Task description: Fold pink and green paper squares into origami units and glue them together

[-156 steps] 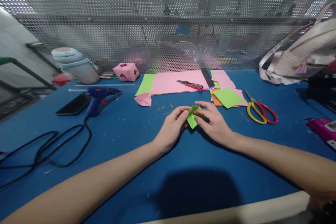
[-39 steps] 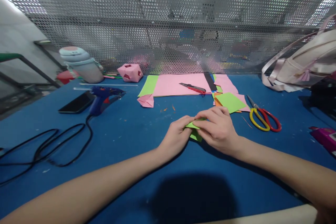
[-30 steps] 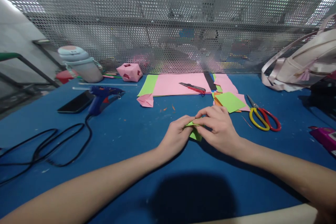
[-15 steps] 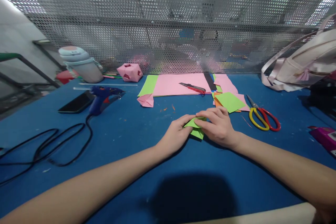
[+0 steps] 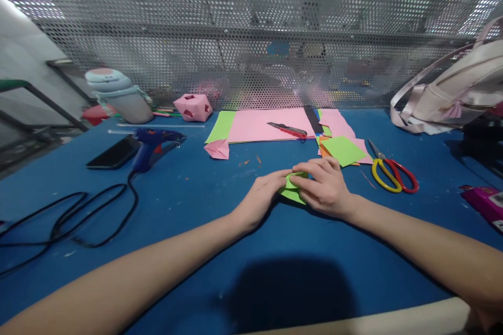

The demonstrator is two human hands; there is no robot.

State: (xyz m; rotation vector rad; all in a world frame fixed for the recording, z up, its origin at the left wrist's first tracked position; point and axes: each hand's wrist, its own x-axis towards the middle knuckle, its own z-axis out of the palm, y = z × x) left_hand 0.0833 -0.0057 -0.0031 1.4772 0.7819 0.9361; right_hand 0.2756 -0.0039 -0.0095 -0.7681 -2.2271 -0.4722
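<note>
On the blue table (image 5: 196, 188), the left hand (image 5: 261, 196) and right hand (image 5: 327, 188) pinch a folded green paper (image 5: 293, 195) between their fingers, its lower part showing in the gap between them. Beyond it lie red-and-yellow-handled scissors (image 5: 385, 160) to the right, a hot glue gun (image 5: 146, 147) beside a black smartphone (image 5: 112, 154) to the left, and a folded pink paper (image 5: 218, 149) between. Farther back, a utility knife (image 5: 288, 130) rests on pink sheets (image 5: 255, 123), with a pink paper polyhedron (image 5: 197, 107) leftward, a pale backpack (image 5: 463, 86) rightward and a perforated metal panel (image 5: 251, 10) behind.
</note>
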